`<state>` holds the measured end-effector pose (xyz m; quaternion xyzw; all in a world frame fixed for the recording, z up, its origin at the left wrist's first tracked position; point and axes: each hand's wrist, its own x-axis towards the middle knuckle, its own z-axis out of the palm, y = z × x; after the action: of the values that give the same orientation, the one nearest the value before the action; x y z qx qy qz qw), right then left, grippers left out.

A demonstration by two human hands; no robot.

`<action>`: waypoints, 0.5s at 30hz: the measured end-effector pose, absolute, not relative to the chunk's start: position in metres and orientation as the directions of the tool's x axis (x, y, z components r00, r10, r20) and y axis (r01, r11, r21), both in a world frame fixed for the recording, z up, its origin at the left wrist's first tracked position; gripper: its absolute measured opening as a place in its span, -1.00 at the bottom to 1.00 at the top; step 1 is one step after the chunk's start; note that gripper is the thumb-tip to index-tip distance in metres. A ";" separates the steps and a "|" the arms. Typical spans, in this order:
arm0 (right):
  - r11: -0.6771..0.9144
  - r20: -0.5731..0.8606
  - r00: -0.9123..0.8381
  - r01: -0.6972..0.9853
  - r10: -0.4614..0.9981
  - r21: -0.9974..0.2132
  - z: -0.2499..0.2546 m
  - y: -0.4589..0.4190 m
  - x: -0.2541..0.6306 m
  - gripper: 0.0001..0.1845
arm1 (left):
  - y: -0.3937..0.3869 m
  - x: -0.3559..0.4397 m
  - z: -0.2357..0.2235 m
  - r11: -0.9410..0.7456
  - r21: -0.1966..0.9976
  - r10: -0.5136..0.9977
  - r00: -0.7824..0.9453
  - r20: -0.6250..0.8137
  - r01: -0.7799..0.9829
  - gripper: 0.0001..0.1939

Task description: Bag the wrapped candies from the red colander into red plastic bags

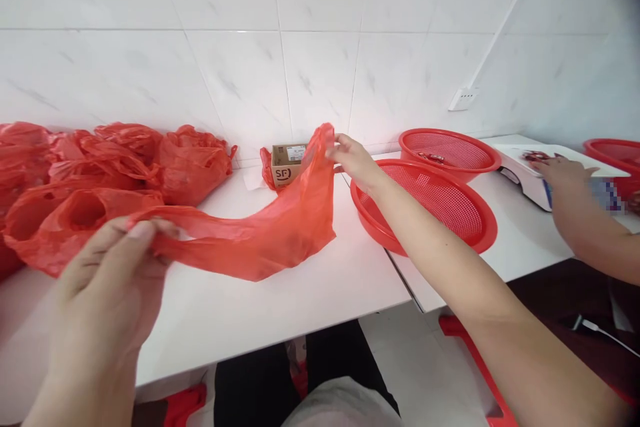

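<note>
A thin red plastic bag (270, 240) is stretched across the middle of the view, above the white table (310, 300). My left hand (115, 274) pinches one end of it, thumb on top. At the other end, my right hand (353, 160) grips the bag's upper part between thumb and fingers. Between the hands the bag sags and looks flat, with nothing visible inside. My right forearm passes over a red perforated basket (450, 204), whose visible inside holds nothing I can make out.
Several filled red bags (195, 164) crowd the left side against the tiled wall. Behind my bag stands a small cardboard box (285, 164). Right of it, another red basket (450, 147) holds a few small items. A co-worker's hand (565, 174) rests at a white scale (525, 177).
</note>
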<state>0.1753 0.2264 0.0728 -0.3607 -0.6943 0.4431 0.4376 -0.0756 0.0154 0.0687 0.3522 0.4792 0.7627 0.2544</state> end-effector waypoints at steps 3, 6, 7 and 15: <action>0.434 0.331 -0.398 0.203 0.856 -0.878 0.072 0.220 0.170 -0.42 | 0.019 -0.065 0.068 -0.346 0.938 0.761 -0.582 0.286 0.010 -0.93; 0.488 0.352 -0.549 0.119 0.758 -0.864 0.082 0.205 0.164 -0.50 | 0.021 -0.064 0.066 -0.370 0.921 0.728 -0.578 0.370 0.123 -0.89; 0.481 0.357 -0.598 0.056 0.718 -0.875 0.087 0.199 0.163 -0.56 | 0.021 -0.065 0.066 -0.394 0.907 0.713 -0.575 0.402 0.146 -0.90; 0.267 0.352 -0.630 -0.230 0.692 -0.936 0.119 0.186 0.157 -0.64 | 0.018 -0.069 0.077 -0.586 0.803 0.679 -0.473 0.561 0.112 -0.55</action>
<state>0.1567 0.1858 0.1185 -0.1672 -0.6902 0.5819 0.3963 -0.0688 0.0182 0.0766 0.4772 0.4144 0.7517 0.1884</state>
